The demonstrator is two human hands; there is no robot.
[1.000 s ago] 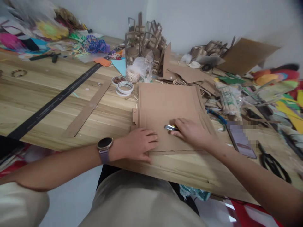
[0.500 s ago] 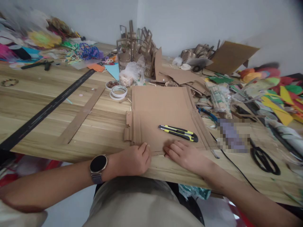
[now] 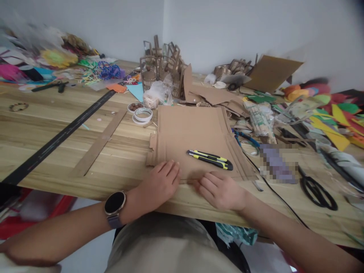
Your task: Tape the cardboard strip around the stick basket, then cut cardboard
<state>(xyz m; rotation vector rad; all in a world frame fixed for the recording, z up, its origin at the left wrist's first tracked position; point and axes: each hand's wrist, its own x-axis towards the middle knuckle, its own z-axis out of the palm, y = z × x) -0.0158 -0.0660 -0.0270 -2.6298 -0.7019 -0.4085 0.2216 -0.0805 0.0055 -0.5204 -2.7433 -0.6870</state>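
Observation:
A brown cardboard sheet [image 3: 190, 132] lies flat on the wooden table [image 3: 57, 132] in front of me. A black and yellow utility knife [image 3: 209, 159] rests on the sheet, untouched. My left hand [image 3: 159, 184], with a dark watch on its wrist, lies flat with fingers stretched onto the sheet's near edge. My right hand [image 3: 220, 189] lies beside it, fingers extended at the same edge. Neither hand holds anything.
A long black ruler [image 3: 57, 138] and a cardboard strip [image 3: 98, 144] lie to the left. Tape rolls [image 3: 142, 115], cardboard models [image 3: 162, 72] and scraps crowd the back. Black scissors [image 3: 317, 187], a cable and coloured paper pieces [image 3: 330, 125] lie to the right.
My right hand let go of the utility knife, which now lies on the cardboard. Both hands drew back to the sheet's near edge.

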